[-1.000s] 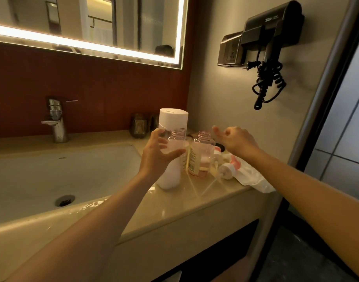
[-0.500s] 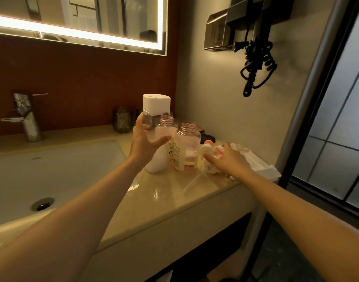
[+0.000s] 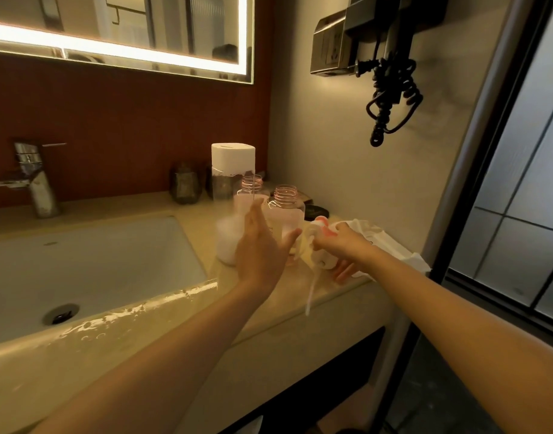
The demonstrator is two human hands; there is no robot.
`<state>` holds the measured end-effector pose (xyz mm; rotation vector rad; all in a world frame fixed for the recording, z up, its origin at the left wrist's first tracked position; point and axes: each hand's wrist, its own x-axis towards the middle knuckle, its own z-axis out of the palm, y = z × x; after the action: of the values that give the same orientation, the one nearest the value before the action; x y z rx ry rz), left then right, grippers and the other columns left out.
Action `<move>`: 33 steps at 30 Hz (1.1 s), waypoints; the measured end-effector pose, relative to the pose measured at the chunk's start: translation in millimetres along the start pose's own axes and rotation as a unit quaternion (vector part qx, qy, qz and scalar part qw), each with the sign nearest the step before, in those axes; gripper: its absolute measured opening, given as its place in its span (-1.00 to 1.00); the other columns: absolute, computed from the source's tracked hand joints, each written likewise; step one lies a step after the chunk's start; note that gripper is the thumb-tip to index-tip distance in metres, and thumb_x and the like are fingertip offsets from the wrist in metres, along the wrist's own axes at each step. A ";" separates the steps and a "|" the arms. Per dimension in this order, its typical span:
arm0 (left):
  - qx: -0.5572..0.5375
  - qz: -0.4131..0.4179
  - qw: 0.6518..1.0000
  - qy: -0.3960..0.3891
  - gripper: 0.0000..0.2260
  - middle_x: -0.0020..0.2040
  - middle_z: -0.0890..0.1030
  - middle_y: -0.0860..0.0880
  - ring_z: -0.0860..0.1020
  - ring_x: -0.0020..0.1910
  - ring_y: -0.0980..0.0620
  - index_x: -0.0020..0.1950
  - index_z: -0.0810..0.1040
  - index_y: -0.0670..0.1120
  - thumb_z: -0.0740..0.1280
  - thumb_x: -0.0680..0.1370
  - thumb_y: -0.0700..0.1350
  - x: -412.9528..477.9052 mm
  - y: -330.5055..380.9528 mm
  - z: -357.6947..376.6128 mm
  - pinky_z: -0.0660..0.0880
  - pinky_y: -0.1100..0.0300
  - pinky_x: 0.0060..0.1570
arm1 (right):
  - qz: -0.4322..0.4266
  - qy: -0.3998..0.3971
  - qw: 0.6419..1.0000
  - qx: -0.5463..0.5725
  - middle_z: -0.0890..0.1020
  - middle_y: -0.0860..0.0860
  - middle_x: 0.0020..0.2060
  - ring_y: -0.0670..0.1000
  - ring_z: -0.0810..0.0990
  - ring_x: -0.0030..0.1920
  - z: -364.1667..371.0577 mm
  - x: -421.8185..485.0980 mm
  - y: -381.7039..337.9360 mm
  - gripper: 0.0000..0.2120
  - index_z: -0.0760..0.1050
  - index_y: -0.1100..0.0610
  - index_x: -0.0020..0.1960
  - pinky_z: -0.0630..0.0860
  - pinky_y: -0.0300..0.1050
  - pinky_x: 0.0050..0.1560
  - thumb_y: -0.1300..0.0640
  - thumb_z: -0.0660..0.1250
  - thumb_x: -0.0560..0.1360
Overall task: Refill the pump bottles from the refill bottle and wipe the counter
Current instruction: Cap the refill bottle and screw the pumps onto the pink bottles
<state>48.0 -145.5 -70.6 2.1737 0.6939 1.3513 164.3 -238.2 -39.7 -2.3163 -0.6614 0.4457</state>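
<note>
The tall refill bottle [image 3: 233, 161], white-capped with white liquid low inside, stands on the counter [image 3: 341, 305] right of the sink. Beside it stand two clear pump bottles with pinkish liquid, one [image 3: 251, 191] behind and one [image 3: 286, 203] further right, both with open threaded necks. My left hand [image 3: 262, 245] is in front of them, fingers straight and thumb spread, holding nothing. My right hand [image 3: 347, 250] grips a white and pink pump head [image 3: 316, 236], its dip tube [image 3: 311, 289] hanging over the counter. A white cloth [image 3: 388, 242] lies under and behind that hand.
The white sink basin [image 3: 96, 261] with its drain [image 3: 61, 313] fills the left, its front rim wet. A chrome faucet [image 3: 34, 180] stands at the back. A dark glass jar [image 3: 186, 186] and a black lid [image 3: 316, 211] sit near the wall. A hair dryer [image 3: 391, 76] hangs above.
My left hand has let go of the refill bottle and opened in front of the bottles. My right hand came down to the cloth and lifted a pump head.
</note>
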 end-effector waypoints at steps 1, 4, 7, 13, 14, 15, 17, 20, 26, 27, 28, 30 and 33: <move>0.018 0.004 1.000 -0.007 -0.26 0.35 0.40 -0.08 0.51 0.16 -0.09 0.44 0.15 -0.06 0.41 0.40 0.15 2.0 1.1 3.1 0.48 0.12 -0.01 | 0.003 -0.010 1.000 0.020 0.54 0.19 0.01 0.16 0.65 -0.25 -0.2 0.8 0.5 -0.53 0.25 0.12 0.30 0.61 -0.06 -0.39 -0.06 0.25 0.48; 0.046 -0.010 0.999 -0.024 -0.17 0.39 0.37 -0.09 0.47 0.24 -0.10 0.48 0.05 -0.02 0.40 0.38 0.20 10.4 5.9 10.3 0.48 0.07 0.07 | 0.005 -0.036 0.998 0.048 0.56 0.18 0.00 0.15 0.63 -0.19 -0.8 3.5 4.0 -0.64 0.43 0.17 0.16 0.61 -0.09 -0.36 -0.04 0.26 0.48; 0.049 -0.052 0.997 -0.043 -0.12 0.42 0.33 -0.08 0.44 0.28 -0.12 0.50 -0.02 0.04 0.41 0.36 0.22 20.6 12.7 15.7 0.49 0.01 0.13 | 0.001 -0.042 0.998 0.057 0.57 0.16 0.02 0.13 0.61 -0.15 -1.4 4.6 6.4 -0.68 0.49 0.17 0.09 0.57 -0.11 -0.34 -0.05 0.26 0.49; 0.039 -0.078 0.994 -0.063 -0.33 0.24 0.49 -0.09 0.50 0.13 -0.09 0.39 0.20 0.01 0.45 0.39 0.10 25.3 14.1 13.9 0.41 0.16 -0.09 | -0.019 -0.050 0.986 0.160 0.57 0.15 0.00 0.14 0.59 -0.05 -11.2 -6.0 6.2 -0.65 0.52 0.15 -0.05 0.59 -0.10 -0.22 -0.15 0.22 0.52; 0.022 -0.080 0.994 -0.068 -0.34 0.22 0.49 -0.10 0.50 0.12 -0.09 0.37 0.22 0.00 0.46 0.38 0.09 24.6 13.9 13.6 0.39 0.18 -0.11 | -0.024 -0.035 0.980 0.193 0.59 0.14 -0.04 0.12 0.60 -0.08 -15.7 -8.5 4.7 -0.61 0.53 0.17 -0.05 0.60 -0.11 -0.24 -0.17 0.23 0.51; 0.004 -0.078 0.994 -0.076 -0.35 0.20 0.50 -0.10 0.50 0.10 -0.08 0.35 0.23 0.00 0.47 0.38 0.08 23.4 13.8 13.5 0.38 0.19 -0.12 | -0.030 -0.013 0.972 0.233 0.60 0.12 -0.09 0.09 0.61 -0.13 -20.9 -10.8 2.8 -0.60 0.53 0.20 -0.03 0.59 -0.13 -0.28 -0.16 0.24 0.51; -0.019 -0.072 0.993 -0.094 -0.34 0.19 0.50 -0.10 0.49 0.10 -0.07 0.34 0.23 0.00 0.48 0.36 0.08 18.7 13.5 11.6 0.40 0.19 -0.08 | -0.054 0.031 0.947 0.315 0.60 0.07 -0.19 0.04 0.60 -0.21 -33.6 -15.6 -1.5 -0.66 0.51 0.23 0.03 0.58 -0.15 -0.34 -0.06 0.30 0.50; -0.040 -0.056 0.992 -0.107 -0.33 0.15 0.50 -0.08 0.49 0.05 -0.04 0.33 0.22 0.00 0.49 0.35 0.08 9.1 14.4 3.6 0.42 0.20 -0.08 | -0.102 0.073 0.903 0.410 0.59 0.06 -0.23 0.03 0.60 -0.23 -50.7 -22.4 -12.6 -0.74 0.50 0.24 0.07 0.61 -0.11 -0.23 0.11 0.37 0.45; -0.043 -0.023 0.991 -0.122 -0.37 0.09 0.48 0.00 0.45 -0.08 0.07 0.25 0.22 0.04 0.50 0.33 0.09 -8.3 12.4 -18.8 0.36 0.35 -0.27 | -0.208 0.131 0.822 0.513 0.60 0.10 -0.09 0.07 0.62 -0.09 -62.3 -39.5 -53.1 -0.82 0.51 0.17 0.06 0.60 -0.10 -0.12 0.17 0.34 0.46; -0.038 -0.018 0.992 -0.122 -0.37 0.12 0.49 -0.01 0.45 -0.08 0.08 0.26 0.22 0.05 0.49 0.34 0.10 -11.5 11.1 -25.1 0.38 0.36 -0.26 | -0.222 0.141 0.812 0.521 0.60 0.10 -0.08 0.08 0.62 -0.08 -59.8 -43.7 -59.7 -0.82 0.50 0.17 0.06 0.60 -0.10 -0.11 0.17 0.33 0.46; -0.033 -0.015 0.992 -0.122 -0.37 0.15 0.50 -0.02 0.45 -0.08 0.09 0.27 0.22 0.05 0.49 0.34 0.11 -14.6 10.2 -28.8 0.41 0.33 -0.22 | -0.234 0.157 0.805 0.523 0.60 0.11 -0.06 0.08 0.62 -0.07 -57.6 -46.4 -64.5 -0.81 0.50 0.18 0.07 0.61 -0.09 -0.10 0.17 0.33 0.47; -0.023 -0.013 0.993 -0.117 -0.35 0.18 0.51 -0.02 0.44 -0.08 0.10 0.30 0.22 0.06 0.48 0.34 0.13 -20.3 8.9 -38.1 0.46 0.25 -0.17 | -0.260 0.196 0.799 0.506 0.59 0.13 0.03 0.09 0.63 -0.02 -53.0 -53.1 -74.4 -0.72 0.48 0.21 0.16 0.62 -0.09 -0.08 0.15 0.33 0.47; -0.012 -0.013 0.994 -0.105 -0.34 0.16 0.53 -0.02 0.47 -0.09 0.07 0.31 0.20 0.07 0.47 0.34 0.16 -25.8 6.1 -52.9 0.53 0.15 -0.12 | -0.303 0.251 0.796 0.459 0.56 0.11 0.11 0.05 0.63 0.01 -45.1 -63.0 -88.2 -0.63 0.42 0.20 0.25 0.63 -0.15 -0.11 0.15 0.33 0.47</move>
<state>-9.0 -159.5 -63.0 2.2381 0.6191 1.0910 105.0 -240.7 61.6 -1.1142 -0.6623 -0.1581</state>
